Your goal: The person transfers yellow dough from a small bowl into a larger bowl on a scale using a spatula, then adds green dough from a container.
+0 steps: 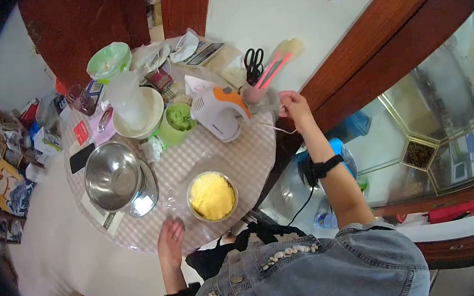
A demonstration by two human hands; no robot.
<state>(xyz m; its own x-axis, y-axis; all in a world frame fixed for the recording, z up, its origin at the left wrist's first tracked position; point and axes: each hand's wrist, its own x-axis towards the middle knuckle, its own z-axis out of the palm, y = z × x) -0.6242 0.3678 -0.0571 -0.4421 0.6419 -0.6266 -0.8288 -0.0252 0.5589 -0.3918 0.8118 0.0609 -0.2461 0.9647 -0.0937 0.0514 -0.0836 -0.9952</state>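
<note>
My left hand (171,238) rests at the near edge of the round table, fingers stretched out beside a sheet of clear plastic. To its right stands a round metal bowl (193,212) heaped with a yellow mass (213,196). My right hand (296,109) reaches out to the table's right edge, its fingers closed against a see-through item (269,106); I cannot tell what they grip. Close to it stand a cup with black scissors (254,64) and pink-handled tools (273,72). A white and orange hand mixer (218,115) lies nearby, by a green container (174,133) of green paste.
An empty steel bowl (113,177) sits on a scale (145,202) at the left, near a black phone (82,158). Behind are a cream bowl (154,117) with a white jug (128,99), and a green bowl (109,62). Glass-paned furniture (442,101) borders the right side.
</note>
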